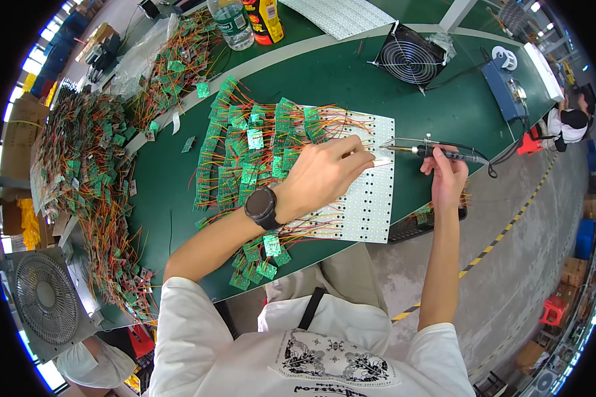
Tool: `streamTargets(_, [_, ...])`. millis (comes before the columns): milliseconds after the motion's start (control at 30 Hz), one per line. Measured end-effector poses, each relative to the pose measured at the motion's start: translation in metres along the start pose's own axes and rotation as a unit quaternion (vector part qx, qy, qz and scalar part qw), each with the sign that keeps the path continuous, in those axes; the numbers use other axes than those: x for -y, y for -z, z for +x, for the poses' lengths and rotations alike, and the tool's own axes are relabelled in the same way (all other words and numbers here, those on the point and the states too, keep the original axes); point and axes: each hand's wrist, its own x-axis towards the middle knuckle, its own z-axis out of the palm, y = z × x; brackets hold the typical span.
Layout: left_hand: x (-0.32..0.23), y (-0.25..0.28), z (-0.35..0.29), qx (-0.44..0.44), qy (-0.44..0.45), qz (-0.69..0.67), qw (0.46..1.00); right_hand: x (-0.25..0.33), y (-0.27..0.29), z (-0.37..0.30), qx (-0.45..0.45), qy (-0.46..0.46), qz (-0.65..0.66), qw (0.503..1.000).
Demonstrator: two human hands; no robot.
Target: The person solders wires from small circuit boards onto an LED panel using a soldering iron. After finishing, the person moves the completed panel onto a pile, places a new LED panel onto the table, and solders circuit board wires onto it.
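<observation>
A white perforated panel (371,212) with rows of small dots lies on the green table in front of me. Rows of small green circuit boards (248,169) with red and yellow wires cover its left side and spread beyond it. My left hand (328,169), with a black watch on the wrist, rests over the panel, thumb and fingers pinched near its right part. What they pinch is too small to make out. In my right hand (445,173) is a soldering iron (414,150) with a thin feed tube along it, its tip pointing left, close to the left fingertips.
A large heap of wired boards (89,159) fills the left. At the back stand a water bottle (233,26), a yellow-and-black package (265,21) and a small black fan (410,59). A blue box (503,89) with a white spool (504,58) sits far right. A grey fan (46,296) stands lower left.
</observation>
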Motion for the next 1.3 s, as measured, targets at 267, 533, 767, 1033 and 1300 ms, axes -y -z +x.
streamTargets(267, [0.015, -0.009, -0.012, 0.039, 0.029, 0.032, 0.998, 0.003, -0.005, -0.001, -0.008, 0.001, 0.001, 1.0])
streamTargets(533, [0.014, -0.011, -0.013, 0.028, 0.054, 0.061, 0.996, 0.008, -0.004, -0.006, 0.022, 0.019, -0.051, 0.998])
streamTargets(767, [0.018, -0.011, -0.016, 0.033, 0.067, 0.064, 0.995, 0.0, 0.006, -0.007, 0.067, -0.008, -0.029, 0.997])
streamTargets(1033, [0.019, -0.013, -0.016, 0.043, 0.07, 0.07, 0.994, -0.001, 0.006, -0.007, 0.072, -0.007, -0.045, 0.996])
streamTargets(1300, [0.019, -0.013, -0.017, 0.041, 0.061, 0.072, 0.995, 0.0, 0.005, -0.007, 0.085, 0.006, -0.049, 0.995])
